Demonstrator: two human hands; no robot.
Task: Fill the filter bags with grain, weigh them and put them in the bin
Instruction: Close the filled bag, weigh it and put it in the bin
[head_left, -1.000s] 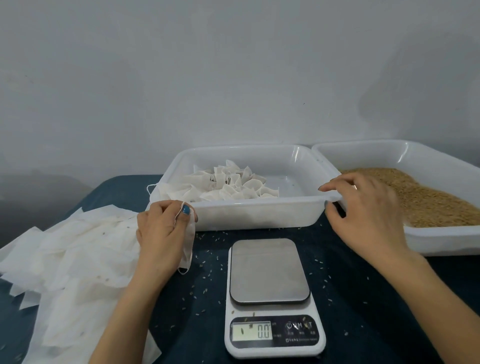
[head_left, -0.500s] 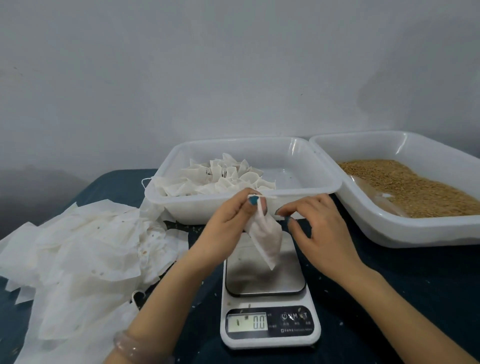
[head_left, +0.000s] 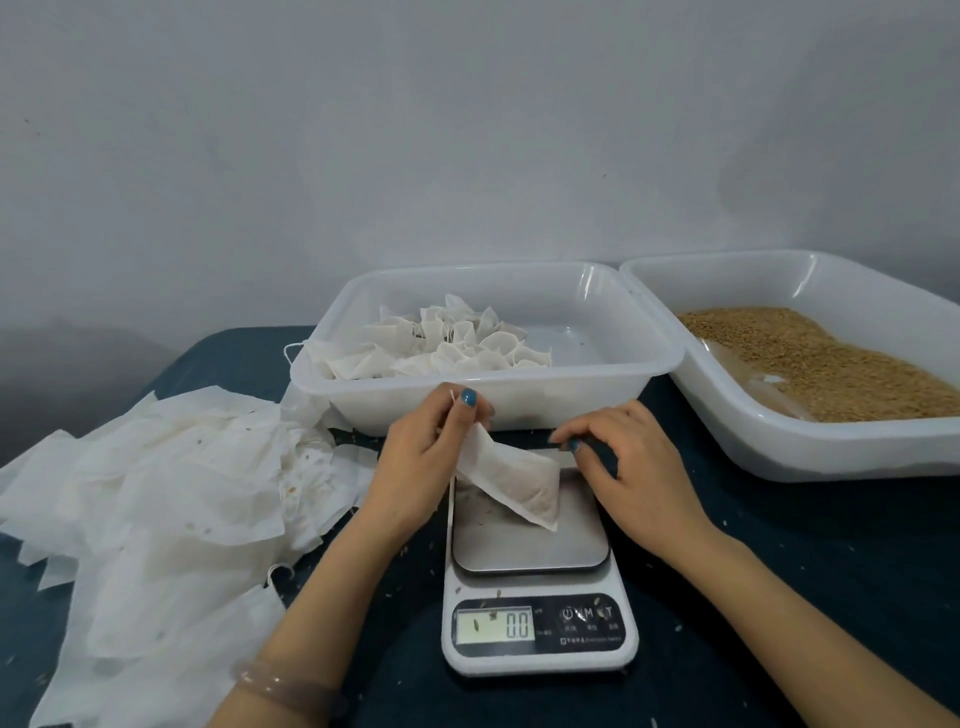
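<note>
My left hand (head_left: 423, 457) pinches the top edge of a white filter bag (head_left: 511, 480), which hangs slanted over the steel plate of the kitchen scale (head_left: 530, 540). The scale's display reads 0.0. My right hand (head_left: 623, 462) hovers just right of the bag with its fingers curled, and I cannot tell whether they touch the bag's corner. Behind the hands stands a white bin (head_left: 587, 400) with several filled bags (head_left: 441, 343) heaped at its left side. At the right a second white tub (head_left: 810, 447) holds brown grain (head_left: 810, 358).
A heap of empty filter bags (head_left: 156, 499) lies on the dark blue cloth at the left. Stray grains are scattered round the scale and on its display. A clear scoop (head_left: 748, 379) lies partly buried in the grain. A grey wall stands close behind.
My left hand picked one bag off the heap and carried it right, over the scale. My right hand left the bin's rim and came down beside the bag.
</note>
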